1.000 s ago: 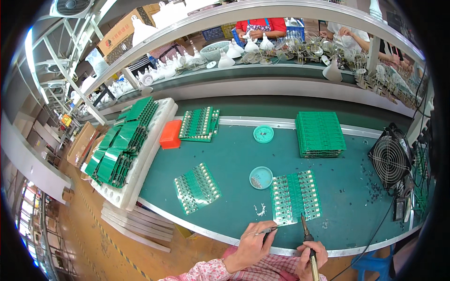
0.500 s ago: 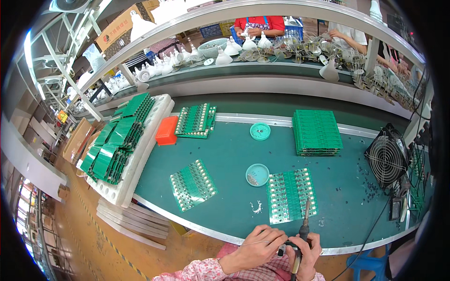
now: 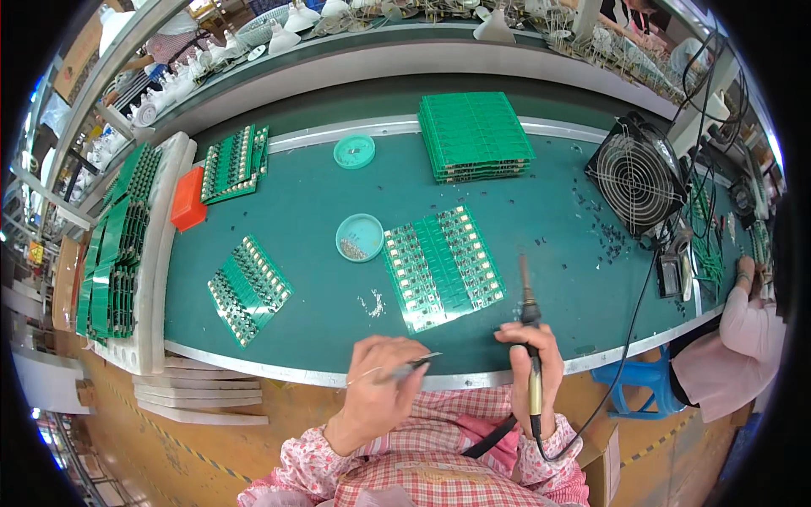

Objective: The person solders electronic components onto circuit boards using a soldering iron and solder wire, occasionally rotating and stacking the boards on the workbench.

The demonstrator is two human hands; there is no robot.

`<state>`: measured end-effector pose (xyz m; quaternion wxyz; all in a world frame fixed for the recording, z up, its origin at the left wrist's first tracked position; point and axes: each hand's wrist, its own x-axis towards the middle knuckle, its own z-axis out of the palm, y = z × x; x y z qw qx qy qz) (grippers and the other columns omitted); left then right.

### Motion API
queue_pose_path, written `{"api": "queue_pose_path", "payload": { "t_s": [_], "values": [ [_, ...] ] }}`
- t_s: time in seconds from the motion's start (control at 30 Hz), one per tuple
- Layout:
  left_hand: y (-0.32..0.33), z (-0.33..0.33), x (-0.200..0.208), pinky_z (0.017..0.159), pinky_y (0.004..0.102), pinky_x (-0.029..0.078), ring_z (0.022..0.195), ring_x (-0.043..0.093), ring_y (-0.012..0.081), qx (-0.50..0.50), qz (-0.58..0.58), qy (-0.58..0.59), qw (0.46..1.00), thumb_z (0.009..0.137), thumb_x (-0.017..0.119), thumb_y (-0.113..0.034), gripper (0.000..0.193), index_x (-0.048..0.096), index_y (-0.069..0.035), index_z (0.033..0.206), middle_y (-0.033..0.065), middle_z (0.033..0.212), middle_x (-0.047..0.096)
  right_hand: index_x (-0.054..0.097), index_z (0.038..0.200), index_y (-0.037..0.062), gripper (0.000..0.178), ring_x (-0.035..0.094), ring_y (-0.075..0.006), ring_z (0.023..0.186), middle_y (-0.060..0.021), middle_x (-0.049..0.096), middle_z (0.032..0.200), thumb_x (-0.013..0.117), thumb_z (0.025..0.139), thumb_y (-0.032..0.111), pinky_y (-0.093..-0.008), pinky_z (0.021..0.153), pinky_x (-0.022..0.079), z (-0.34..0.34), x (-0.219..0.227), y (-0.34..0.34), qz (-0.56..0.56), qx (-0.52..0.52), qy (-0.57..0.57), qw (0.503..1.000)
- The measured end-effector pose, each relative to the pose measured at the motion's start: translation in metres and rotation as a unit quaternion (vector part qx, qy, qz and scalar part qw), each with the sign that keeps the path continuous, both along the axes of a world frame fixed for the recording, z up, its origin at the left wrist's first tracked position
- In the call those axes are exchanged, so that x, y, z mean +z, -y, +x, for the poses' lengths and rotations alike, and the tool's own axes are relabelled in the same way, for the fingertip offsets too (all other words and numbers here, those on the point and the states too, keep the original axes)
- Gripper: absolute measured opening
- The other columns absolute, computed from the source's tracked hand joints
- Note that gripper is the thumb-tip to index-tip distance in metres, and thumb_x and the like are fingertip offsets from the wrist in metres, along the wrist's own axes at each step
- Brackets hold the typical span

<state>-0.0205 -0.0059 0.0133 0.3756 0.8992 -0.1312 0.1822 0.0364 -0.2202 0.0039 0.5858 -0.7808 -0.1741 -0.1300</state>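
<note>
My right hand (image 3: 547, 365) is closed around a soldering iron (image 3: 529, 308), whose metal tip points away from me over the bench and touches no board. My left hand (image 3: 367, 401) grips what look like tweezers (image 3: 412, 368), their thin point directed to the right; a fine wire, apparently solder, also shows at its fingers. Just beyond both hands lies a green circuit board panel (image 3: 443, 270) with rows of small components. To its left stands a round teal dish (image 3: 360, 238) holding tiny parts, with white bits (image 3: 372, 304) scattered near it.
A second panel (image 3: 249, 291) lies left. Stacked boards (image 3: 475, 135) stand at the back, a black fan (image 3: 635, 177) at right. Another dish (image 3: 354, 151), an orange-red box (image 3: 188, 199) and foam-held boards (image 3: 118, 262) are further left. The iron's cord (image 3: 621, 372) trails right. A person (image 3: 731, 355) sits right.
My hands have moved apart, the left one away from the right and the iron. The view has swung down and to the right, bringing in the person at right.
</note>
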Motion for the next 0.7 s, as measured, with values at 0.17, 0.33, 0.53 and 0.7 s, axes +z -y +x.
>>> {"api": "queue_pose_path", "payload": {
  "t_s": [0.17,0.33,0.53,0.7],
  "values": [
    [0.004,0.000,-0.002,0.104,0.0483,0.041,0.102,0.066,0.0346,0.111,-0.059,-0.029,0.992,0.091,0.058,0.002,0.014,0.057,0.002,0.104,0.0175,0.115,0.068,0.065,0.106,0.0043,0.019,0.065,-0.0293,0.094,-0.0126,0.071,0.110,0.070,0.088,0.005,-0.0384,0.085,0.050,0.014,-0.003,0.002,-0.143,-0.053,-0.015,0.988],
    [0.007,0.000,-0.008,0.109,0.0503,0.038,0.113,0.063,0.0390,0.109,-0.055,-0.058,0.991,0.093,0.055,0.001,0.013,0.055,0.004,0.105,0.0211,0.126,0.063,0.057,0.110,0.0072,0.031,0.062,-0.0336,0.108,-0.0144,0.068,0.122,0.073,0.084,0.004,-0.0490,0.102,0.043,0.034,0.004,-0.015,-0.313,-0.070,0.081,0.944],
    [0.005,0.005,-0.011,0.106,0.0485,0.044,0.109,0.064,0.0385,0.104,-0.040,-0.047,0.993,0.090,0.058,0.002,0.014,0.056,0.004,0.104,0.0226,0.125,0.064,0.055,0.111,0.0056,0.038,0.064,-0.0333,0.106,-0.0148,0.068,0.116,0.078,0.080,0.001,-0.0494,0.101,0.045,0.034,0.005,-0.020,-0.225,-0.063,0.022,0.972],
    [0.002,0.004,-0.011,0.103,0.0471,0.048,0.101,0.067,0.0386,0.102,-0.027,-0.032,0.994,0.087,0.061,0.003,0.017,0.055,0.003,0.103,0.0228,0.122,0.066,0.050,0.114,0.0045,0.036,0.066,-0.0257,0.097,-0.0144,0.065,0.117,0.073,0.086,-0.001,-0.0398,0.089,0.053,0.026,0.001,-0.025,-0.122,-0.088,-0.041,0.988]
  ]
}}
